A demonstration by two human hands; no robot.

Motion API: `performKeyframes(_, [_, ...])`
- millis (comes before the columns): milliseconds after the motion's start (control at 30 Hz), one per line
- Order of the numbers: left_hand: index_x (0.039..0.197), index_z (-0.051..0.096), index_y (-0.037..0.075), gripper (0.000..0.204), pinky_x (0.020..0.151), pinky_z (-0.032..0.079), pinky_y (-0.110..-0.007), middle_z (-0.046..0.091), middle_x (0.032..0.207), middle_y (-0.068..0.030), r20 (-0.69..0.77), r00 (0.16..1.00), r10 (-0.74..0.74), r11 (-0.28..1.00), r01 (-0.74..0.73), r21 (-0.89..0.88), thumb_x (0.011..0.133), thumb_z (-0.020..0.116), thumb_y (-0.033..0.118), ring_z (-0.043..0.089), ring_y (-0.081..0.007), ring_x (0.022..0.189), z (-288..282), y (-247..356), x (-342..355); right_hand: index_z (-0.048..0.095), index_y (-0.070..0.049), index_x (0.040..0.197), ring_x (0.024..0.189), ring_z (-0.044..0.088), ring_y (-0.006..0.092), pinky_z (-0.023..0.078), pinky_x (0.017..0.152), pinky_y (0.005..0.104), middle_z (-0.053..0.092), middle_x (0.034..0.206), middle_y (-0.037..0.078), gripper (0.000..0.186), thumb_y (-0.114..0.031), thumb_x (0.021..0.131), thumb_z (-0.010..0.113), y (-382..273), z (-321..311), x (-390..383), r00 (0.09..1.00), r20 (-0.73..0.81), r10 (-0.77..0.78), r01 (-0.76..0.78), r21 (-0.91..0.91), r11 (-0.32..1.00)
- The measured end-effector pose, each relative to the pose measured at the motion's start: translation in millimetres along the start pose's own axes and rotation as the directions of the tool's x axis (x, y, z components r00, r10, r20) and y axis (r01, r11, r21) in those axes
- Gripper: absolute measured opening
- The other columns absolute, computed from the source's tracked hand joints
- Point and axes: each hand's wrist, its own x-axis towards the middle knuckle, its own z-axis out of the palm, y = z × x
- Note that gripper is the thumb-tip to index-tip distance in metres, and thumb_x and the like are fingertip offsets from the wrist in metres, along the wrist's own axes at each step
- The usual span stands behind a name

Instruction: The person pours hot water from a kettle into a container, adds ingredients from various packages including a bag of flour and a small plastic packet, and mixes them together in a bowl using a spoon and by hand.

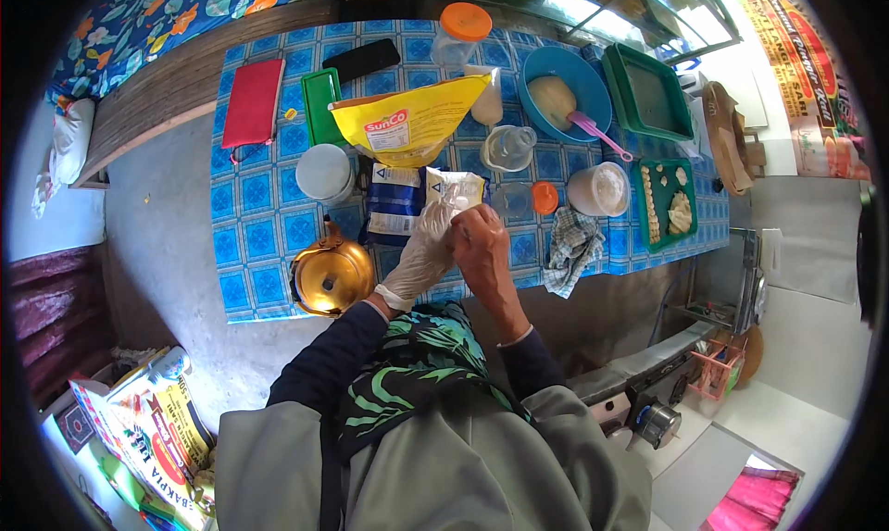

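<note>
My left hand (pixel 423 264) wears a thin, see-through plastic glove, its cuff loose at the wrist. The baggy film and my other hand hide how its fingers lie. Bare, my right hand (pixel 484 258) meets it with fingers curled and closed against the gloved fingers; what they pinch is hidden. Just beyond both hands lies a white-topped packet (pixel 452 187), partly covered by them. Beside it on the left is a blue and white packet (pixel 393 198). A large yellow pouch (pixel 407 124) stands behind these packets.
On the blue checked table (pixel 236 290) are a gold kettle (pixel 333 274), a white-lidded tub (pixel 324 173), a blue bowl (pixel 593 82) with dough and a pink spatula (pixel 593 131), a tub of white powder (pixel 598 190), a checked cloth (pixel 574 246) and a green tray (pixel 659 235) with dough pieces.
</note>
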Motion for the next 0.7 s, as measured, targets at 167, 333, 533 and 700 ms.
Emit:
performKeyframes(167, [0.123, 0.049, -0.002, 0.054, 0.092, 0.044, -0.045, 0.054, 0.121, -0.0216, 0.016, 1.0, -0.026, 1.0, 0.026, -0.006, 0.073, 0.067, 0.01, 0.053, -0.0393, 0.107, 17, 20, -11, 0.064, 0.0, 0.084, 0.078, 0.066, 0.028, 0.052, 0.069, 0.0332, 0.065, 0.085, 0.012, 0.009, 0.002, 0.076, 0.07, 9, -16, -34, 0.994, -0.037, 0.106, -0.1, 0.138, 0.985])
performKeyframes(333, [0.123, 0.05, 0.0, 0.048, 0.096, 0.042, -0.044, 0.044, 0.139, -0.0262, 0.21, 0.977, 0.029, 0.966, -0.081, 0.246, 0.08, 0.063, 0.017, 0.055, -0.034, 0.106, 26, 40, -27, 0.067, 0.0, 0.087, 0.072, 0.064, 0.0124, 0.05, 0.065, 0.0273, 0.069, 0.077, 0.007, 0.008, 0.0, 0.08, 0.07, 28, -39, -64, 0.904, 0.153, 0.399, -0.428, 0.332, 0.841])
performKeyframes(533, [0.121, 0.051, 0.0, 0.053, 0.101, 0.041, -0.044, 0.049, 0.133, -0.0229, 0.196, 0.981, -0.004, 0.998, -0.008, 0.06, 0.076, 0.073, 0.016, 0.051, -0.0379, 0.118, 60, 52, -39, 0.068, 0.0, 0.088, 0.067, 0.06, 0.0101, 0.048, 0.059, 0.0254, 0.069, 0.078, 0.006, 0.006, -0.001, 0.085, 0.064, 54, -71, -68, 0.791, 0.425, 0.44, -0.594, 0.363, 0.718])
performKeyframes(700, [0.116, 0.053, -0.001, 0.044, 0.101, 0.042, -0.042, 0.054, 0.12, -0.0179, 0.158, 0.967, -0.201, 0.975, 0.213, -0.063, 0.077, 0.071, 0.011, 0.054, -0.0355, 0.113, 88, 38, -52, 0.069, -0.002, 0.102, 0.068, 0.06, 0.0098, 0.048, 0.059, 0.0242, 0.066, 0.081, 0.005, 0.017, 0.0, 0.087, 0.064, 91, -52, -75, 0.668, 0.539, 0.513, -0.742, 0.439, 0.506])
